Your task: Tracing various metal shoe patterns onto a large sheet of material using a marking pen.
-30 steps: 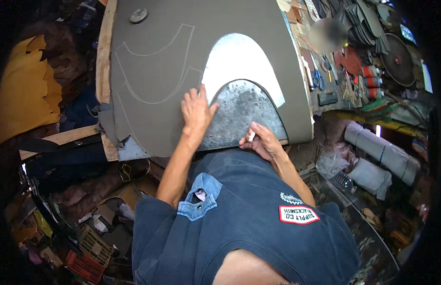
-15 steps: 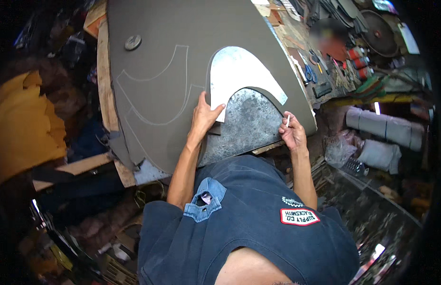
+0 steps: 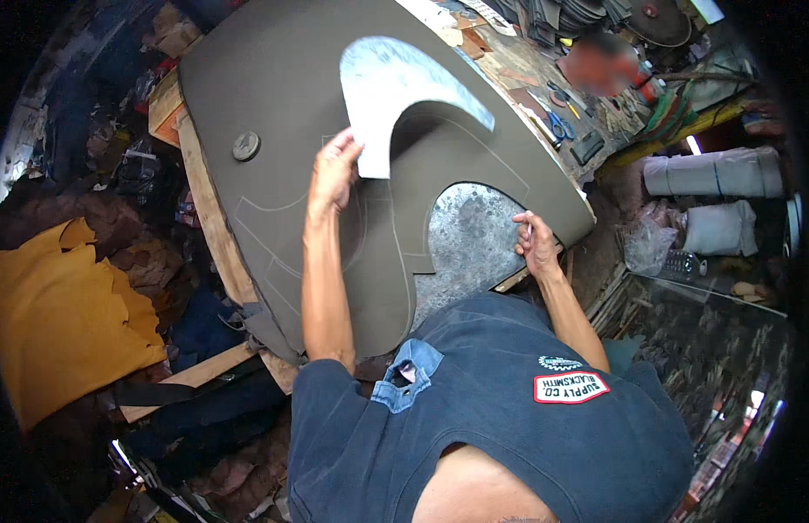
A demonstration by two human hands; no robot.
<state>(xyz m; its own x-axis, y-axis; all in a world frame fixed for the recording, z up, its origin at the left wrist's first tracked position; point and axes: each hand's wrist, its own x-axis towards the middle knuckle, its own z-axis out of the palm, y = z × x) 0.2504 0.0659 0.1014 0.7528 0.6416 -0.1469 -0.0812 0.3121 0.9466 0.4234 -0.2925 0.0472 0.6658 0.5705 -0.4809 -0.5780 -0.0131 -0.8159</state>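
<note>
My left hand (image 3: 335,170) pinches one end of a pale, horseshoe-shaped template (image 3: 378,83), which is lifted off a dark grey-brown sheet (image 3: 274,96) and casts a shadow on it. Light curved outlines are drawn on the sheet, one of them under the raised template. At the sheet's near edge, a curved cut-out bares a mottled grey metal surface (image 3: 470,235). Over the right side of that cut-out, my right hand (image 3: 537,248) is closed around a thin white marking stick (image 3: 530,228), of which only a little shows between the fingers.
A round metal disc (image 3: 246,146) lies on the sheet's left part. Blue-handled scissors (image 3: 561,127) and other tools lie on the bench at the right. A yellow hide (image 3: 73,322) hangs at the left, beside wooden strips (image 3: 217,209). Wrapped white rolls (image 3: 714,176) lie at the right.
My left hand has raised the template off the sheet and carried it up and leftward, uncovering a drawn outline. My right hand stays near the cut-out with the marking stick. The view has shifted.
</note>
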